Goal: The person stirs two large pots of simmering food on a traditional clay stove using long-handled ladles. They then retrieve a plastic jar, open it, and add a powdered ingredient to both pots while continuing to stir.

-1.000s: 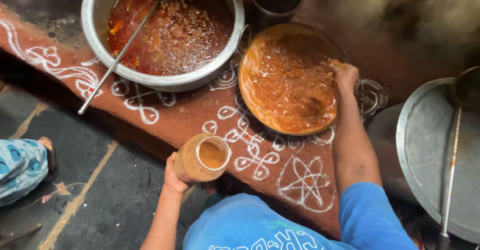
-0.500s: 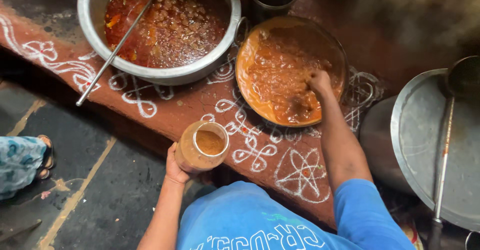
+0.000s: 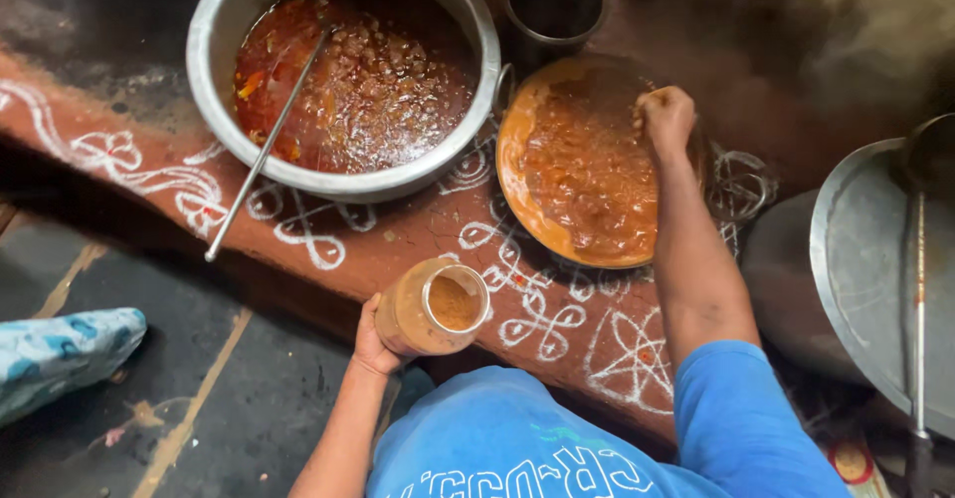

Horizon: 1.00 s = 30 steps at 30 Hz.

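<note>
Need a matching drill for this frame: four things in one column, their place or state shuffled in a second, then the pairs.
1. jar
2. ladle
3. right hand
4. dark cup

A. over the orange gravy pan
B. leaning in the big pot
C. held in the left hand, open, brown powder inside
D. behind the pan, at the top edge

Pairs: 1-C, 2-B, 3-A, 4-D

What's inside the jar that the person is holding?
The open jar in the left hand holds brownish-orange powder, seen through its mouth. The powder covers the bottom, so how deep it goes cannot be seen. The right hand is over the pan of orange-brown curry.
</note>
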Each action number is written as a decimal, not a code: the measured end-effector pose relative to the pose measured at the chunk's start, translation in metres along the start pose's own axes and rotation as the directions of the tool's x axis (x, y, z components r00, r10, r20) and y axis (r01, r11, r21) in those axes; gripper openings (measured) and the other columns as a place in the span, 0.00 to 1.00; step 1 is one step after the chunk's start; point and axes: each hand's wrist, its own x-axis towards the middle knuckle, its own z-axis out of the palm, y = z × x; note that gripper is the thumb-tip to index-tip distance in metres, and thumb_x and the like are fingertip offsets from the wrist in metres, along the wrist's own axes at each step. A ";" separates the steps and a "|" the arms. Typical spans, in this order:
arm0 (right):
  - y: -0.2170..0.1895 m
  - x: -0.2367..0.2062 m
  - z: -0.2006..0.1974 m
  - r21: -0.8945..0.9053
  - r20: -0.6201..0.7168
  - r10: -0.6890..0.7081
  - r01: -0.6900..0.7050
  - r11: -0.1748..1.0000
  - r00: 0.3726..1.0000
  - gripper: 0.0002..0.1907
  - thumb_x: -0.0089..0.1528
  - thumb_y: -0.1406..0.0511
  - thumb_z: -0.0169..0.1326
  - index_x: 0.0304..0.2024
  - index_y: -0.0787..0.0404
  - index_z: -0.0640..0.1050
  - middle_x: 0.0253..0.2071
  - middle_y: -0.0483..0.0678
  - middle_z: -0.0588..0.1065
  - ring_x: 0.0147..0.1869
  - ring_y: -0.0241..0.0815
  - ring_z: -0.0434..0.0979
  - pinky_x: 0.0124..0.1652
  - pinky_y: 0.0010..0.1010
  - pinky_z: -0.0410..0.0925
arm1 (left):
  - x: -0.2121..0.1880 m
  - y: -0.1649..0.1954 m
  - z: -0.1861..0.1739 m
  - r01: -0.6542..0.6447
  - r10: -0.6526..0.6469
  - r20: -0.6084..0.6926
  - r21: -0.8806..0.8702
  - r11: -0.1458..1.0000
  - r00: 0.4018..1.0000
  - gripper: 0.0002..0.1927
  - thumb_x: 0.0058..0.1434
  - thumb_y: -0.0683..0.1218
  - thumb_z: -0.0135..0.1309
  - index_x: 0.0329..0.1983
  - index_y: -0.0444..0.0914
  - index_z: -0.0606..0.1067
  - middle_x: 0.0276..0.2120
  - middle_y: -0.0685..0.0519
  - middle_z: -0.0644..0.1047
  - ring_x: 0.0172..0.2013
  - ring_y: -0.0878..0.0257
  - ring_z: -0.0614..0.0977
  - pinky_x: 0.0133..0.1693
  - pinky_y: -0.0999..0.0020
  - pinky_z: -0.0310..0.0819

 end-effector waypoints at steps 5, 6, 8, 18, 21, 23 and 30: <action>0.010 -0.018 -0.030 -0.571 0.080 0.038 0.015 0.821 0.996 0.07 0.61 0.68 0.64 0.32 0.66 0.82 0.25 0.58 0.78 0.27 0.46 0.79 0.32 0.38 0.71 | 0.008 0.041 -0.004 0.050 -0.050 -0.003 0.019 0.999 0.999 0.31 0.64 0.62 0.49 0.63 0.38 0.72 0.56 0.46 0.78 0.55 0.49 0.79 0.56 0.48 0.73; 0.015 -0.020 -0.037 -0.638 0.025 0.017 0.003 0.770 1.000 0.08 0.60 0.66 0.65 0.31 0.66 0.82 0.25 0.59 0.79 0.28 0.49 0.79 0.34 0.40 0.71 | 0.010 0.049 -0.004 0.068 -0.068 -0.007 0.008 0.998 0.998 0.31 0.64 0.62 0.49 0.62 0.38 0.72 0.56 0.46 0.78 0.55 0.49 0.79 0.56 0.48 0.73; 0.025 -0.021 -0.055 -0.753 -0.081 -0.036 -0.037 0.657 0.996 0.11 0.57 0.64 0.68 0.30 0.66 0.83 0.25 0.60 0.79 0.31 0.53 0.80 0.38 0.43 0.72 | 0.012 0.064 -0.006 0.092 -0.092 -0.015 0.012 0.996 0.996 0.31 0.64 0.62 0.49 0.63 0.39 0.72 0.57 0.47 0.78 0.56 0.49 0.79 0.57 0.48 0.72; 0.006 -0.009 -0.084 -0.668 -0.207 -0.050 -0.104 0.737 0.977 0.04 0.55 0.70 0.63 0.34 0.63 0.83 0.31 0.59 0.79 0.35 0.52 0.82 0.37 0.43 0.72 | 0.010 0.077 0.002 0.140 -0.135 -0.070 0.071 0.988 0.988 0.33 0.64 0.65 0.44 0.64 0.41 0.71 0.60 0.47 0.76 0.59 0.49 0.76 0.59 0.46 0.70; -0.009 0.007 -0.044 -0.543 -0.053 -0.067 0.028 0.839 0.996 0.06 0.55 0.72 0.59 0.35 0.61 0.84 0.30 0.55 0.81 0.34 0.45 0.84 0.38 0.38 0.74 | 0.009 0.068 0.008 0.082 -0.076 -0.076 0.069 0.994 0.994 0.33 0.65 0.65 0.43 0.65 0.40 0.70 0.61 0.46 0.75 0.60 0.48 0.76 0.60 0.47 0.69; -0.014 0.012 -0.024 -0.527 -0.168 -0.189 0.074 0.847 0.967 0.04 0.59 0.69 0.61 0.36 0.61 0.85 0.30 0.55 0.80 0.33 0.43 0.83 0.38 0.38 0.74 | 0.008 0.062 0.011 0.071 -0.065 -0.078 0.077 0.995 0.995 0.34 0.65 0.65 0.43 0.66 0.40 0.70 0.62 0.46 0.75 0.60 0.47 0.75 0.60 0.46 0.68; 0.000 0.011 -0.034 -0.472 -0.051 -0.211 0.163 0.867 0.976 0.06 0.66 0.68 0.56 0.40 0.65 0.82 0.33 0.57 0.80 0.37 0.51 0.84 0.39 0.41 0.75 | 0.005 0.043 0.018 0.077 -0.071 -0.079 0.077 0.994 0.994 0.34 0.63 0.66 0.43 0.66 0.43 0.70 0.62 0.47 0.74 0.60 0.47 0.74 0.59 0.44 0.68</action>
